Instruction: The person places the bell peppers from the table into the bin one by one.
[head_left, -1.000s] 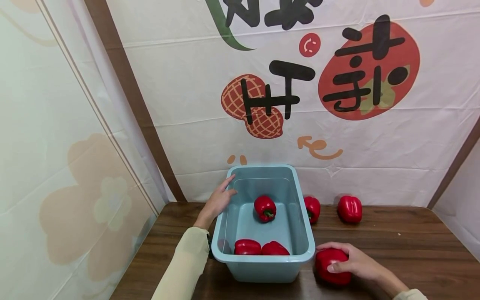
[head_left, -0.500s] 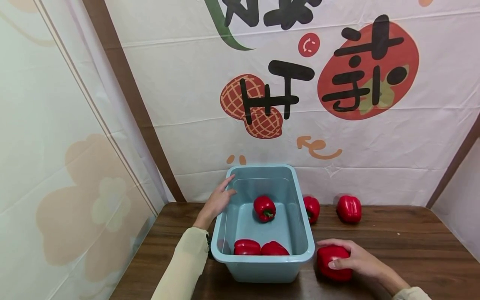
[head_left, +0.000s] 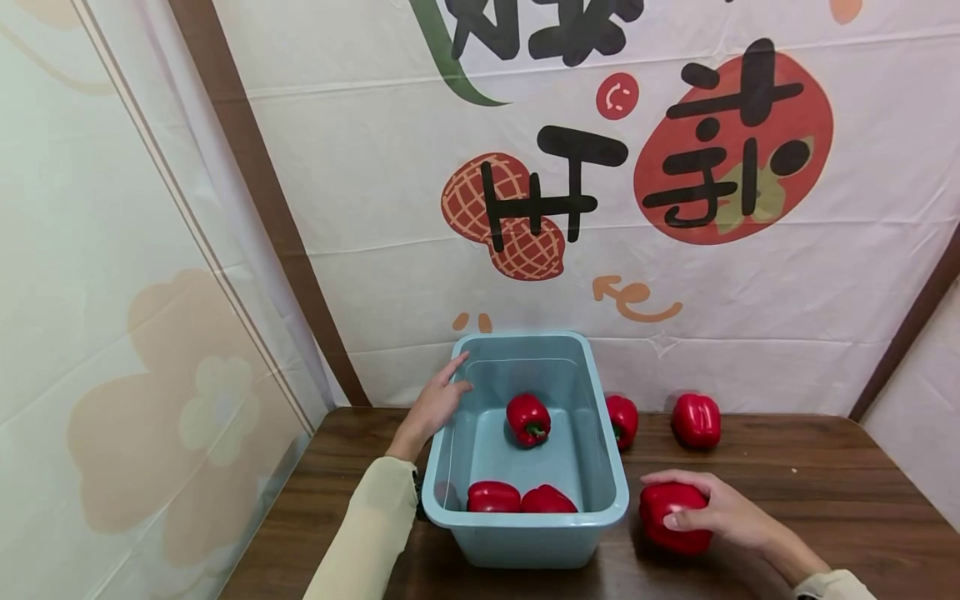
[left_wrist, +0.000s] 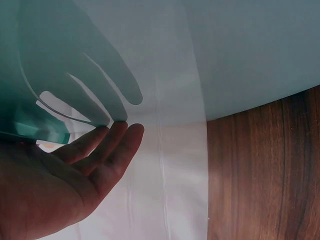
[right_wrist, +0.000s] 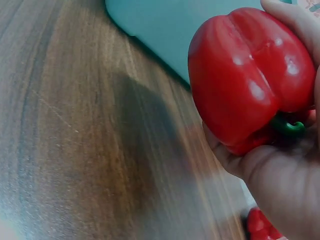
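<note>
Towards the near side of the wood-grain worktop (head_left: 810,492), right of the blue bin (head_left: 536,542), the right hand (head_left: 723,512) has its thumb and fingers curled round a red pepper (head_left: 660,510), thumb on the near side; the right wrist view shows its green stem turned towards the palm. Whether this pepper touches the worktop, I cannot tell. The bin stands left of the worktop's middle, reaching back to the far edge. Against its near wall lie two peppers side by side, a left pepper (head_left: 493,497) and a right pepper (head_left: 548,500), both partly hidden by the rim. Farther back on the bin's floor sits a single pepper (head_left: 528,419), stem facing near. Level with it, the left hand (head_left: 435,404) lies over the bin's left rim, open and with fingers fairly straight, touching the bin without clasping it. By the worktop's far edge, a half-hidden pepper (head_left: 624,421) shows just beside the bin's right wall, and another pepper (head_left: 697,421) lies farther towards the far right corner. Behind that edge hangs a white printed cloth (head_left: 390,275).
</note>
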